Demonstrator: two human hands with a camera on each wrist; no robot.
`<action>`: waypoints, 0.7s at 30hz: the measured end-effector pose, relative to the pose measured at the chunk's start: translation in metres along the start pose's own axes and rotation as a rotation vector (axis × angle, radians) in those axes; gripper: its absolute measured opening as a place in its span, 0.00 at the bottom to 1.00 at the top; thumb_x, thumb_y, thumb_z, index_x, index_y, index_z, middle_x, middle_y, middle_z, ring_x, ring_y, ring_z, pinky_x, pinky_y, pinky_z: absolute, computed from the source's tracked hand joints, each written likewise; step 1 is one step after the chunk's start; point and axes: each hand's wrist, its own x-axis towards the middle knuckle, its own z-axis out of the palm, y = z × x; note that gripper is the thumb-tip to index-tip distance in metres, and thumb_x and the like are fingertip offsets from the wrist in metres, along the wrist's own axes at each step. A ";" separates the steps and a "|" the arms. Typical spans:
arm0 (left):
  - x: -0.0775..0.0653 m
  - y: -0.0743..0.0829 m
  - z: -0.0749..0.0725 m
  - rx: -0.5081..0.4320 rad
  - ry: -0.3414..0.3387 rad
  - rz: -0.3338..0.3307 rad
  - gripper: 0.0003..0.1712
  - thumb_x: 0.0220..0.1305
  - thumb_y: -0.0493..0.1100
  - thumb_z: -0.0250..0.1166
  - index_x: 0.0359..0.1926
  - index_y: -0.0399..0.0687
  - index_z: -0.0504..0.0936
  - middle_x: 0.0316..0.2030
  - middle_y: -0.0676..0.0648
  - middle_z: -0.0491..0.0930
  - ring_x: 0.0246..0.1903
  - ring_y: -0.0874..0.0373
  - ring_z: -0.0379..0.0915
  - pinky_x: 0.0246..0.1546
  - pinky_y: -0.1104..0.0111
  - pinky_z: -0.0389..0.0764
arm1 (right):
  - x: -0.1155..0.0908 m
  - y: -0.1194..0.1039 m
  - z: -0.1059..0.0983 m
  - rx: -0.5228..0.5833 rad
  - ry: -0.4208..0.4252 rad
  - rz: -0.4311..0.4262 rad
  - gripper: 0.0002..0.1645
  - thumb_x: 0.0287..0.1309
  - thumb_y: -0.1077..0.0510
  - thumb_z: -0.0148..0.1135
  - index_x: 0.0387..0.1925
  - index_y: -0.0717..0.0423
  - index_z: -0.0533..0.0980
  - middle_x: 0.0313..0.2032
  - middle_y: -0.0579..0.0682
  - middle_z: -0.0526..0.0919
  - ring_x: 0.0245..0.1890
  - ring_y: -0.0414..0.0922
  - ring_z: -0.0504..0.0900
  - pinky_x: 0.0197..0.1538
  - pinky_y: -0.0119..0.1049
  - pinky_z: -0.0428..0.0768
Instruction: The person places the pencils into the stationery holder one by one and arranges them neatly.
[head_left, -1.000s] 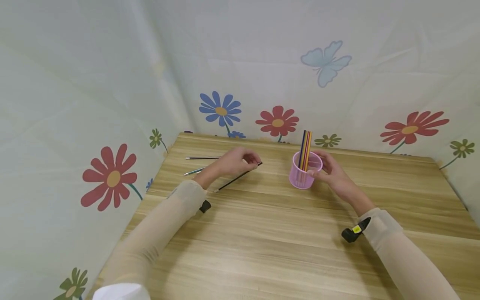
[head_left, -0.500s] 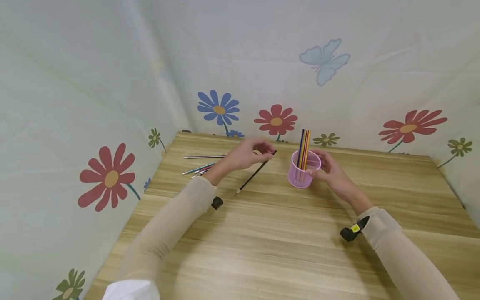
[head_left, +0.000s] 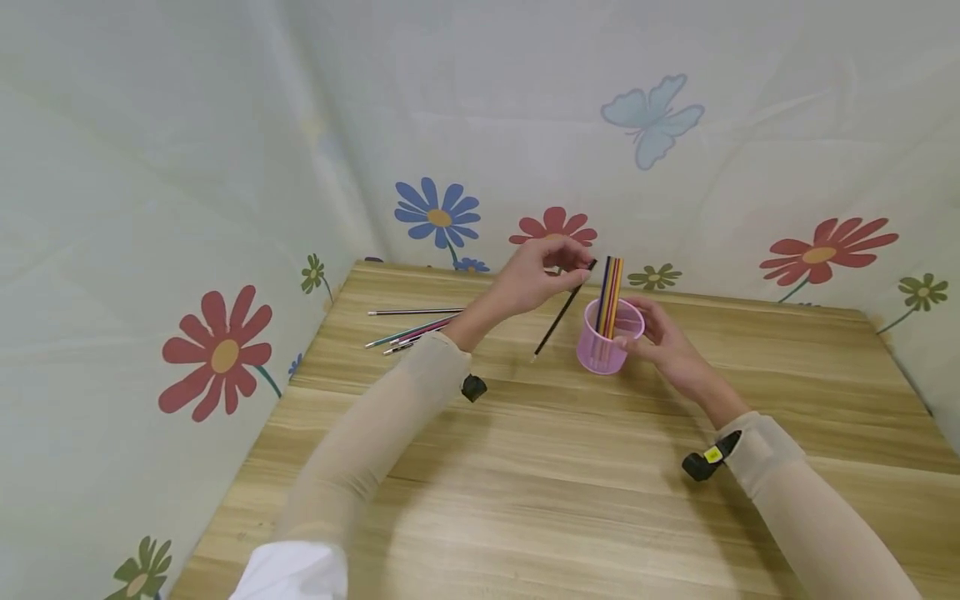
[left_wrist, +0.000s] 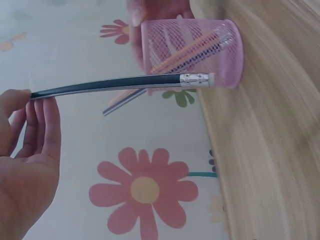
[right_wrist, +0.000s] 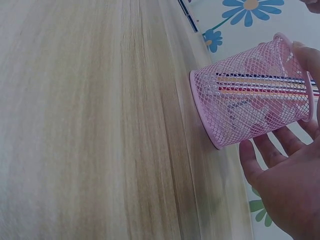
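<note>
Black pencil is pinched just by one end in the left hand, so it might swivel; right hand grips the pink cup.

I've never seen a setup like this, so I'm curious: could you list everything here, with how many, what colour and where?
Table: one, light wood, below everything
Cup: one, pink mesh, toward the back
Pencils in cup: several, exact count unclear, dark blue, red, yellow
Held pencil: one, black, slanting just left of the cup
Loose pencils: at least four, black, teal, pinkish, left
Backdrop: pale, behind and left
Printed flowers: several, red, blue, green, on the backdrop
Printed butterfly: one, light blue, back
Wrist gadgets: two, black, one per wrist
Sleeves: two, beige, forearms
Left hand: one, bare, pinching the held pencil
Right hand: one, bare, gripping the cup
</note>
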 end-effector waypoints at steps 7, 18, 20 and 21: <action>0.016 0.012 0.005 -0.130 0.107 0.026 0.13 0.72 0.39 0.71 0.55 0.41 0.84 0.47 0.47 0.86 0.48 0.57 0.83 0.53 0.68 0.84 | 0.001 0.001 0.000 0.000 -0.001 0.004 0.43 0.72 0.65 0.66 0.80 0.59 0.55 0.75 0.66 0.65 0.77 0.63 0.61 0.65 0.23 0.70; 0.040 0.027 0.017 -0.235 0.263 0.086 0.13 0.73 0.37 0.70 0.55 0.43 0.84 0.46 0.47 0.86 0.43 0.57 0.85 0.41 0.57 0.88 | 0.003 0.004 0.002 0.008 0.013 -0.033 0.42 0.71 0.67 0.65 0.79 0.60 0.57 0.74 0.69 0.64 0.75 0.64 0.61 0.65 0.23 0.71; 0.043 0.027 0.021 -0.250 0.283 0.102 0.12 0.72 0.35 0.70 0.55 0.41 0.83 0.46 0.46 0.86 0.43 0.57 0.85 0.42 0.60 0.88 | 0.003 0.004 0.002 0.013 0.013 -0.038 0.41 0.71 0.68 0.64 0.79 0.61 0.57 0.74 0.70 0.65 0.75 0.64 0.62 0.64 0.24 0.71; 0.044 0.027 0.023 -0.259 0.294 0.107 0.12 0.72 0.35 0.70 0.54 0.40 0.83 0.46 0.45 0.86 0.44 0.57 0.85 0.44 0.61 0.88 | 0.003 0.004 0.002 0.014 0.013 -0.039 0.41 0.71 0.68 0.64 0.79 0.62 0.57 0.74 0.70 0.65 0.75 0.65 0.62 0.65 0.24 0.71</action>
